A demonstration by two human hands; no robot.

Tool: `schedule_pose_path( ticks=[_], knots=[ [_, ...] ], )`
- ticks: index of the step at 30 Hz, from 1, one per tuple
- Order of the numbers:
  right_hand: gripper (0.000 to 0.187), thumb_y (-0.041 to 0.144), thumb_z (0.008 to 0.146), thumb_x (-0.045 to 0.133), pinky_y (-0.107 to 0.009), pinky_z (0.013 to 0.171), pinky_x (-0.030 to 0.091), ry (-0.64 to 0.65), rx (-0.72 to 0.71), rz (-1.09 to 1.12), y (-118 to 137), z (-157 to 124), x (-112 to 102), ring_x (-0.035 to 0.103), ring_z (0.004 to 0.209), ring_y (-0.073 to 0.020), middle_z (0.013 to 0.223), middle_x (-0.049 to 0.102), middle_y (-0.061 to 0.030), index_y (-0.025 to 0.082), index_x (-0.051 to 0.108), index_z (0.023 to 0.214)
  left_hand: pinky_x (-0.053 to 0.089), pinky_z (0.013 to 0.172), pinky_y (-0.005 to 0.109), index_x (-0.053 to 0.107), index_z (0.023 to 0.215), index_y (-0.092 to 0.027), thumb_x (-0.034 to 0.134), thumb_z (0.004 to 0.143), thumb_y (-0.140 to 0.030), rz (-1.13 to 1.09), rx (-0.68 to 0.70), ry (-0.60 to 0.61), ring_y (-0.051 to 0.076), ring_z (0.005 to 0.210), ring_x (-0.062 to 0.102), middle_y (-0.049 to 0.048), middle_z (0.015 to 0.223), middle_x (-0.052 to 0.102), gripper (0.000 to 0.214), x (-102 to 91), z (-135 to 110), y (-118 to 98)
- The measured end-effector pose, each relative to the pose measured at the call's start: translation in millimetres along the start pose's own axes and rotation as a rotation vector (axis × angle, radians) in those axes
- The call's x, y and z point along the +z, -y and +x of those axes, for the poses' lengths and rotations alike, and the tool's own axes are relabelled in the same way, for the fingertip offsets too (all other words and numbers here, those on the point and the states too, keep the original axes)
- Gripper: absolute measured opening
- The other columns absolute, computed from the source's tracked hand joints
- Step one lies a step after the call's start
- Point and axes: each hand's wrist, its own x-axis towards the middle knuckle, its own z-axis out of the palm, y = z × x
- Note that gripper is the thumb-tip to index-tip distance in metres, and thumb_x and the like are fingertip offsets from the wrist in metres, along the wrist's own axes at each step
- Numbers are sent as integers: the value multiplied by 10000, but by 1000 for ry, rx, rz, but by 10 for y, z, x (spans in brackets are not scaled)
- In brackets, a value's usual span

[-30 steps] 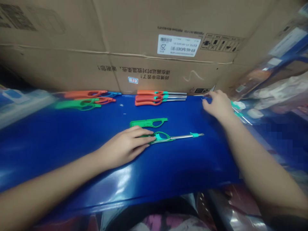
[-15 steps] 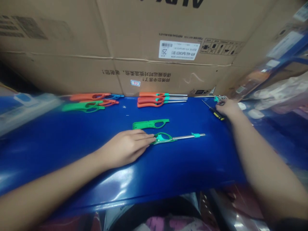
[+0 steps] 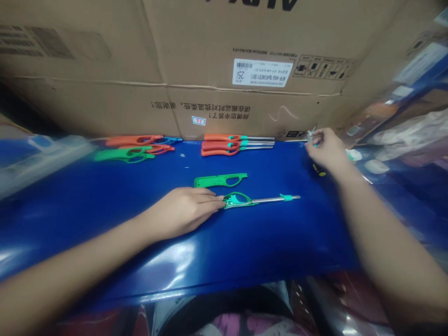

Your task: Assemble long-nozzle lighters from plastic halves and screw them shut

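My left hand (image 3: pixel 187 210), fingers together, holds the handle end of an opened green stick lighter (image 3: pixel 238 200) against the blue table. Teal parts sit in its shell, and a metal tube (image 3: pixel 268 200) with a teal piece near its tip points right. Its handle end is hidden under my fingers. Just beyond lies a loose green handle half (image 3: pixel 220 180). At the back right, my right hand (image 3: pixel 327 148) is raised and pinches a small silvery and teal part (image 3: pixel 311 137). Below that hand, a black and yellow screwdriver (image 3: pixel 319 170) is partly hidden.
Several orange lighters (image 3: pixel 224 145) with metal tubes lie along the cardboard box (image 3: pixel 115 102) at the back. Orange, green and blue handle shells (image 3: pixel 129 151) are at the back left. A clear plastic container (image 3: pixel 45 156) stands far left; white pieces (image 3: pixel 376 166) lie at right.
My right hand has lifted slightly from the small parts at the back right, with one part pinched in its fingers. It now covers more of the screwdriver. My left hand stays on the lighter.
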Motion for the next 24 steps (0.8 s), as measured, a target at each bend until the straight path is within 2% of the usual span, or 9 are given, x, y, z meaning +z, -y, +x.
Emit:
schedule_pose_path(
  ticks=[4,5,6,8,12,15,18,21,24],
  knots=[
    [178,367,923,641,-265,572,486,246,-96,266,601,-465,175,556,572,-107,839,656,-32,200,592,962,611,942,336,718,1230,-205,582,997,-248,-167,-158,-86,208,1061,743,49,1173,771,273,36,29,-35],
    [201,390,909,662,-262,522,460,380,-125,456,741,-622,219,532,538,-108,782,640,-19,200,600,931,610,941,332,720,1231,-204,621,978,-277,-219,-228,-123,209,1052,746,53,1169,772,282,46,42,-49],
    [236,418,879,699,-256,499,436,490,-172,605,866,-782,257,512,527,-109,725,615,-4,198,616,902,608,948,332,720,1237,-198,662,953,-310,-272,-300,-165,212,1052,747,60,1175,770,310,55,56,-67],
    [251,416,836,750,-242,511,412,580,-305,730,1059,-1079,306,486,544,-101,668,574,17,185,660,869,591,990,336,728,1235,-181,734,901,-364,-373,-428,-258,227,1087,737,76,1199,762,381,70,92,-118],
    [167,311,864,741,-217,506,365,562,-575,721,1209,-1412,318,446,540,-76,651,580,20,164,687,804,591,962,266,782,1120,-168,774,871,-339,-616,-554,-373,202,1030,753,68,1129,785,302,77,179,-260],
    [203,279,896,720,-210,514,359,583,-685,693,1205,-1449,306,434,531,-69,622,571,26,161,670,738,588,914,219,800,1061,-171,708,929,-271,-768,-542,-347,171,996,755,56,1097,793,189,63,228,-342],
    [174,230,932,664,-215,540,379,569,-743,650,1184,-1429,304,458,535,-75,625,570,28,162,682,773,574,911,215,799,1040,-173,684,944,-231,-807,-529,-327,161,985,748,53,1093,791,161,58,234,-352],
    [89,217,942,644,-236,664,465,551,-795,605,1154,-1404,302,592,705,-115,809,657,-22,169,710,907,563,917,229,780,1021,-167,677,949,-244,-848,-584,-353,162,977,738,53,1061,790,147,73,214,-316],
    [166,229,938,652,-278,786,503,557,-838,479,1109,-1372,296,643,904,-160,1040,664,-61,197,707,1092,569,862,227,730,1038,-154,625,985,-305,-991,-674,-397,148,928,725,57,1022,773,191,83,201,-279]
  ],
)
